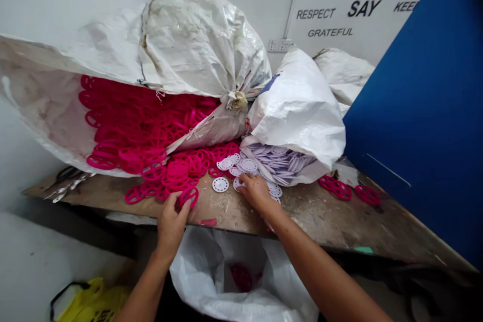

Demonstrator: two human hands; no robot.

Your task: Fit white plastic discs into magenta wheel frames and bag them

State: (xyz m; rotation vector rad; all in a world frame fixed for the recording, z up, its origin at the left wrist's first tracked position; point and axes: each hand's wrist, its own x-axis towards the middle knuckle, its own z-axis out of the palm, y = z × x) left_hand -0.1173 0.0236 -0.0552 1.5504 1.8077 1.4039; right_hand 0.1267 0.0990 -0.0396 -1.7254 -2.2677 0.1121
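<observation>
Here we see the fingers of our left hand [171,224] pinching a pink ring [189,195] at the tabletop [332,216] edge, our right hand [257,192] curled over white discs [247,165], grip unclear; few pink pieces [241,276] lie in the bag [196,271] below, against big heaps [151,126] above.

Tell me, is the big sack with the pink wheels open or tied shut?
Open: the big sack gapes wide and pink wheels spill onto the bench.

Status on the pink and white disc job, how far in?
Early. Done: only a few pink pieces show in the white bag under the bench. In hand: left hand pinches a pink wheel; right hand rests on white discs. Left: the pink heap and the white-disc sack look full.
</observation>
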